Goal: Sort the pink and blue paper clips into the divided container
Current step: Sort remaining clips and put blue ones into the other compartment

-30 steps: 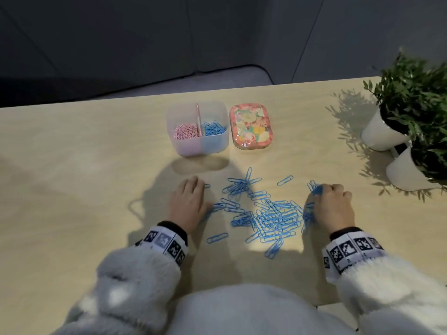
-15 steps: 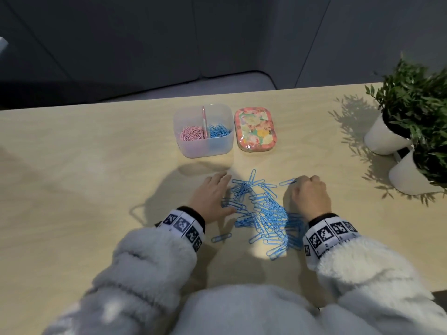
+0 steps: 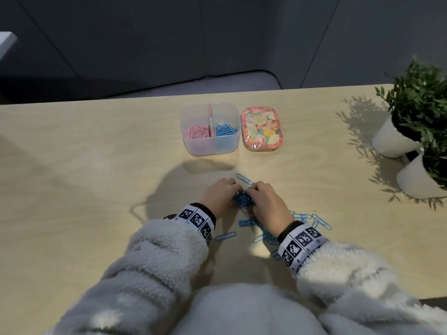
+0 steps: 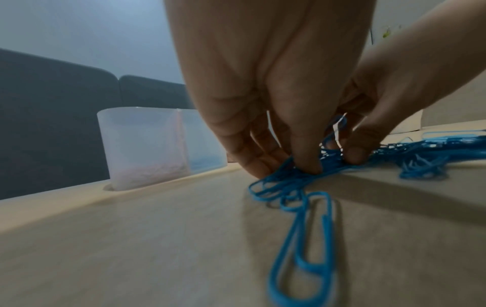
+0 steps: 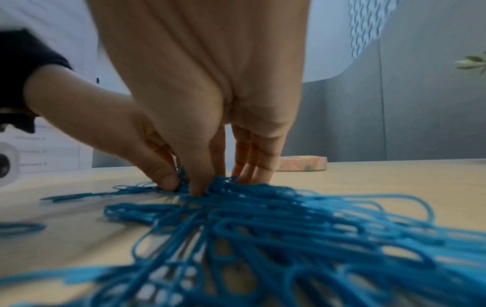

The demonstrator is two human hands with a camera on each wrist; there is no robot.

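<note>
A clear divided container (image 3: pixel 210 146) stands at the table's middle back, with pink clips (image 3: pixel 196 133) in its left half and blue clips (image 3: pixel 225 129) in its right. In front of it my left hand (image 3: pixel 219 195) and right hand (image 3: pixel 267 201) meet over a bunched heap of blue paper clips (image 3: pixel 242 198). The left wrist view shows my left hand (image 4: pixel 284 166) pinching the bunch (image 4: pixel 286 182) between thumb and fingers. In the right wrist view my right hand (image 5: pixel 226 180) grips the same heap (image 5: pixel 263 218) from the other side. Loose blue clips (image 3: pixel 312 218) trail behind my right wrist.
A floral lid (image 3: pixel 261 128) lies right of the container. Two white pots (image 3: pixel 391 141) with green plants stand at the table's right edge. Single blue clips lie by my left wrist (image 3: pixel 226 236) and just beyond my fingertips (image 3: pixel 244 179).
Both hands have swept inward from about a hand's width apart until they meet, raking the spread blue clips into a tight bunch between them.
</note>
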